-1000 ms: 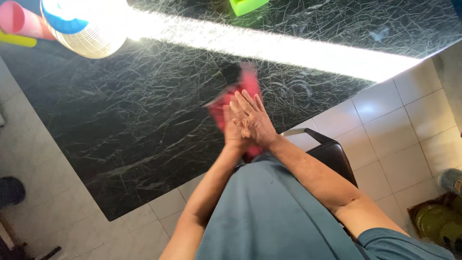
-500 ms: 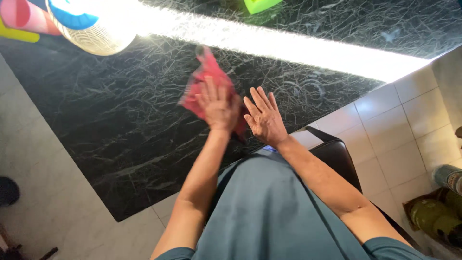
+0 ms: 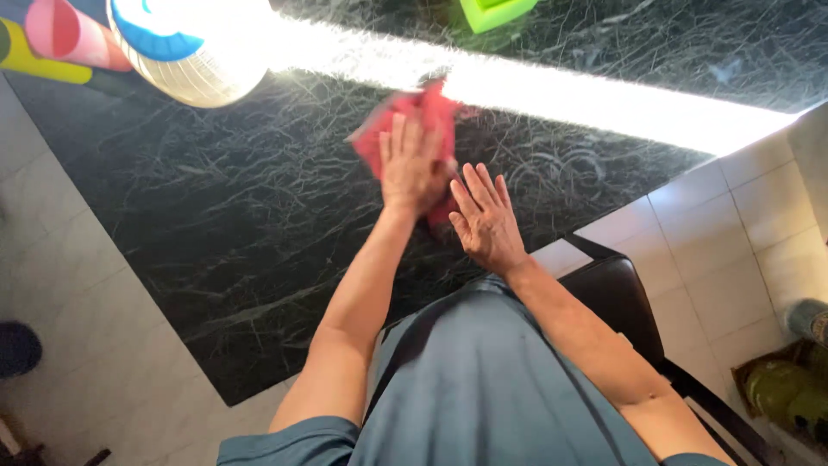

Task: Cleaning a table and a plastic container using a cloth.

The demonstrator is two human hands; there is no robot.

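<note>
On the black table (image 3: 216, 224), our left hand (image 3: 412, 168) presses flat on a red cloth (image 3: 414, 121); our right hand (image 3: 486, 220) rests open beside it, near a white basket (image 3: 203, 73).

A white lattice-sided basket (image 3: 194, 60) with a blue band is sitting at the far-left end of the black marble table (image 3: 216, 224), beside pink and yellow tubes (image 3: 52, 43). A green box (image 3: 496, 12) is lying beyond the sunlit strip — partly cut off. A dark chair (image 3: 617, 298) is standing on pale floor tiles (image 3: 733, 285) — greenish bottles (image 3: 785, 397) are resting at the right edge.

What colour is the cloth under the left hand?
Red cloth, seen in the head view.
</note>
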